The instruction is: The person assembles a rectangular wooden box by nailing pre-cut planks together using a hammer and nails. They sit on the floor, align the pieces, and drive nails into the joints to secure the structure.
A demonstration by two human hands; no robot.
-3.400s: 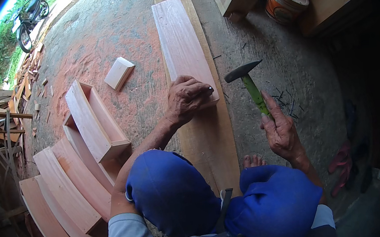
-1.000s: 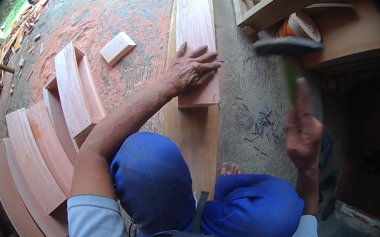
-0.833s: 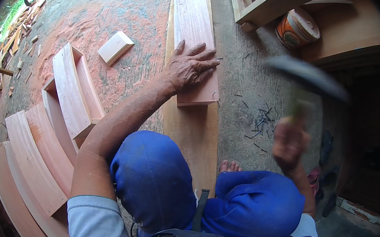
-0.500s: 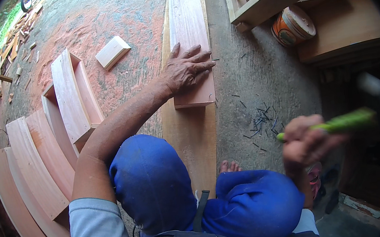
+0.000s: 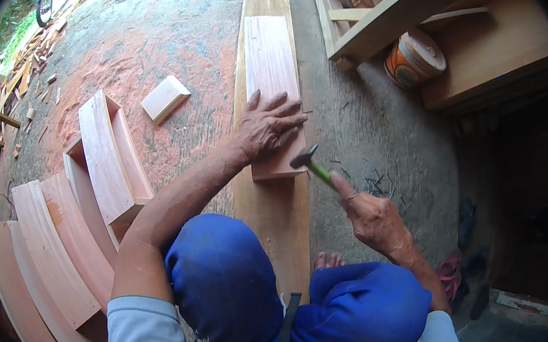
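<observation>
A pale pinkish wooden box piece point(image 5: 267, 50) lies lengthwise on a long plank point(image 5: 274, 232) in front of me. My left hand point(image 5: 270, 127) rests on its top with the fingers spread. In my right hand point(image 5: 375, 217) is a hammer point(image 5: 318, 169) with a green handle, the fingers wrapped round the grip. Its dark head is at the near right corner of the box piece; I cannot tell whether it touches. A nail point(image 5: 307, 112) sticks out at the right side by my left fingertips. Loose nails point(image 5: 376, 185) lie scattered on the concrete beyond my right hand.
Several similar wooden boxes point(image 5: 60, 253) stand in a row at the left, with another box point(image 5: 107, 156) at their end. A small wood block point(image 5: 166, 99) lies on sawdust. At the right are a wooden frame point(image 5: 404, 11), an orange and white bucket point(image 5: 414, 59) and pink footwear point(image 5: 450, 272).
My right hand has swung the hammer from the far right down and left to the box piece's near corner. My left hand stays on the wood; the whole view has shifted slightly.
</observation>
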